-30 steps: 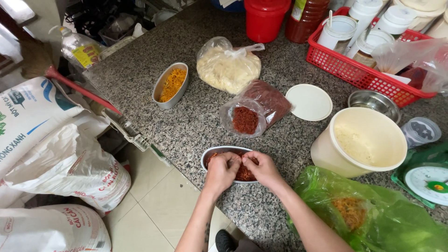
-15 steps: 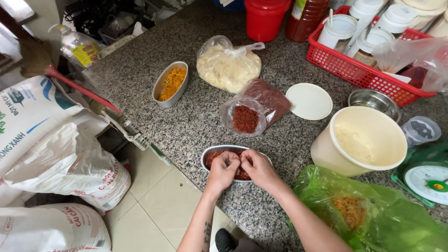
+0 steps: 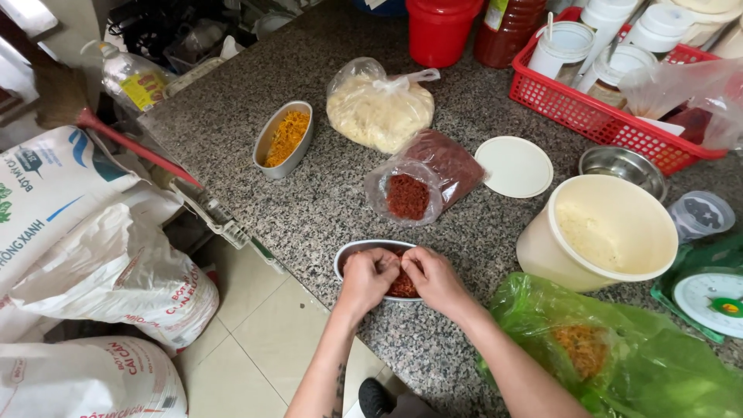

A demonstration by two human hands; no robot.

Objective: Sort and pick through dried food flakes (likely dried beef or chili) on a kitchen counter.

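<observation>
Speckled grey granite makes up the surface (image 3: pixel 325 193), which runs from a tiled floor edge at the lower left to a crowded far side. Near its front edge sits a small oval metal tin of reddish-brown shredded filling (image 3: pixel 402 285), and both hands are in it. The left hand (image 3: pixel 370 275) has its fingers curled and pressed down onto the filling at the tin's left half; the right hand (image 3: pixel 430 276) is curled the same way just beside it, fingertips touching the filling, the two hands nearly meeting in the middle.

Beyond the tin lies an open clear plastic bag of dark red flakes (image 3: pixel 414 190), and behind that a knotted clear bag of pale crumbly stuff (image 3: pixel 379 112). To the left stands a second oval metal tin holding orange shreds (image 3: pixel 285 139). A round cream lid (image 3: pixel 514 166) lies flat near a large cream plastic tub (image 3: pixel 600 232), which is open. A green plastic bag (image 3: pixel 619 356) spreads by the right forearm. A red plastic basket of white jars (image 3: pixel 611 116) stands at the far right. White printed sacks (image 3: pixel 93 263) are stacked on the floor to the left.
</observation>
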